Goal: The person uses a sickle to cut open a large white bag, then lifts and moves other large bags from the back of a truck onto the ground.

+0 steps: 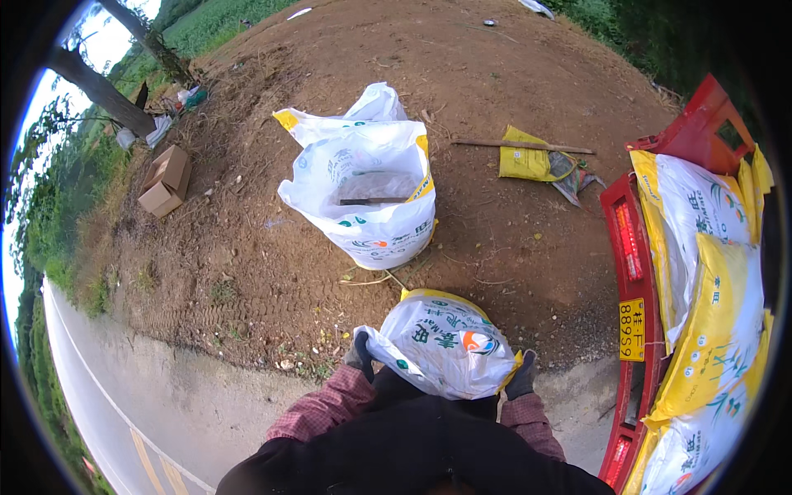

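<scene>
A white and yellow woven plastic fertilizer sack (442,346) is held up close against the front of my body. My left hand (361,357), in a dark glove, grips its left corner. At the opposite corner, my gloved right hand (521,374) is closed on the yellow edge. Just beyond stands a larger open white sack (390,238) on the dirt, with whitish contents low inside and a dark flat bar (374,201) lying across it. Whether the held sack is open at its mouth cannot be seen.
A red truck bed (625,247) loaded with full sacks (699,340) is close on the right. A wooden pole (523,146) lies over a flattened yellow bag (523,164). At the left are a cardboard box (167,181), tree trunks (105,93) and a paved road (93,396).
</scene>
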Tool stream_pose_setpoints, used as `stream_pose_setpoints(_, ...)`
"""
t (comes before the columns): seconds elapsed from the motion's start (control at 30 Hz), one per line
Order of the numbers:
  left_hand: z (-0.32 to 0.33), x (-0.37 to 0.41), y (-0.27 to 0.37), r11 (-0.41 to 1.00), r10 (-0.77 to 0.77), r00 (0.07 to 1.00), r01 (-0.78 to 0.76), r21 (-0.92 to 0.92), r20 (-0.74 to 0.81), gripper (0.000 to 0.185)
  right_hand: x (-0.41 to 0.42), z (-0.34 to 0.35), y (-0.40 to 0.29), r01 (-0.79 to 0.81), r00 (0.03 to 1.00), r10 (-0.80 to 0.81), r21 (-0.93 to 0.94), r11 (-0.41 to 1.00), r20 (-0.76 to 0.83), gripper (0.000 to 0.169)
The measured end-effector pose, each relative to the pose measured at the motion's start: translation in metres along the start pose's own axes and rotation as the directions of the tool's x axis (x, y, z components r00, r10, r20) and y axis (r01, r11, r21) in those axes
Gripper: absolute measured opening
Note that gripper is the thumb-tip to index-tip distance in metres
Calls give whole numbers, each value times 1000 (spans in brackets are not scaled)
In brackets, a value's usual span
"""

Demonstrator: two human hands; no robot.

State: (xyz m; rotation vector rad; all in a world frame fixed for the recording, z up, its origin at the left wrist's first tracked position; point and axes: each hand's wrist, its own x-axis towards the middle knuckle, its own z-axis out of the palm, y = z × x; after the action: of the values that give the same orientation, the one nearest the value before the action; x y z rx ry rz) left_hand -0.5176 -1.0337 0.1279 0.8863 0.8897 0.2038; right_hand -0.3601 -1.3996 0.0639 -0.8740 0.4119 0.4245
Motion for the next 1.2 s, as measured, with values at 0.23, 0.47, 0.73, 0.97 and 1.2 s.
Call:
stream_pose_setpoints(0.23, 96, 23, 18, 982, -45, 970, 87, -167, 238, 50, 2, -19, -38, 84, 966, -87, -22, 996, -245, 53)
stream_pose_setpoints(0.47, 114, -11, 55, 983, 118, 987, -132, 130, 109, 47, -2, -28, -48, -103, 990, 103, 1, 995, -96, 62)
stream_pose_setpoints(0.73, 4, -55, 20, 855, -80, 991, 122, -505, 104, 45, -40, 19, -16, -127, 990, 130, -60, 990, 49, 56)
stream_pose_setpoints(0.97, -92, -92, 9, 663, -90, 992, -5, -748, -86, 40, -55, 89, -17, -130, 989, 150, -482, 866, 4, 47)
stream_pose_setpoints(1.2, -136, -75, 22, 631, 15, 977, -175, -755, -214, 34, -25, 270, 6, -46, 993, 92, -467, 883, 76, 42)
